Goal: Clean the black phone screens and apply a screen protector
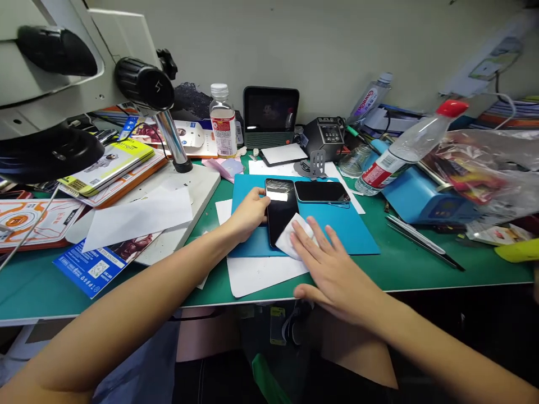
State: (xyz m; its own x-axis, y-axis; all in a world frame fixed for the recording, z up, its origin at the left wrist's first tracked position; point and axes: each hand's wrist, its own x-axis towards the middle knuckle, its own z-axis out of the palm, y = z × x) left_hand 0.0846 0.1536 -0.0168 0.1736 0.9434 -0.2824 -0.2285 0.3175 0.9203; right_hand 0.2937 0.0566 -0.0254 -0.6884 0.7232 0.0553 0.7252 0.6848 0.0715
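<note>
A black smartphone (281, 210) lies lengthwise on a blue mat (353, 230), its dark glossy screen facing up. My left hand (251, 212) grips its left edge, thumb on top near the screen's side. Under the fingers of my right hand (322, 252) is a white wipe (290, 238), pressed flat against the phone's lower right corner; those fingers are stretched out. A second smartphone (322, 192) lies crosswise on the mat, just right of the first. White paper (265, 275) sticks out from beneath the mat.
A microscope (143, 84) looms at the left, over boxes and papers. Behind the mat stand a labelled bottle (223, 120), a small screen device (272, 112) and a black box (326, 137). At the right are tweezers (425, 241), a tilted red-capped bottle (408, 151) and plastic bags (488, 168).
</note>
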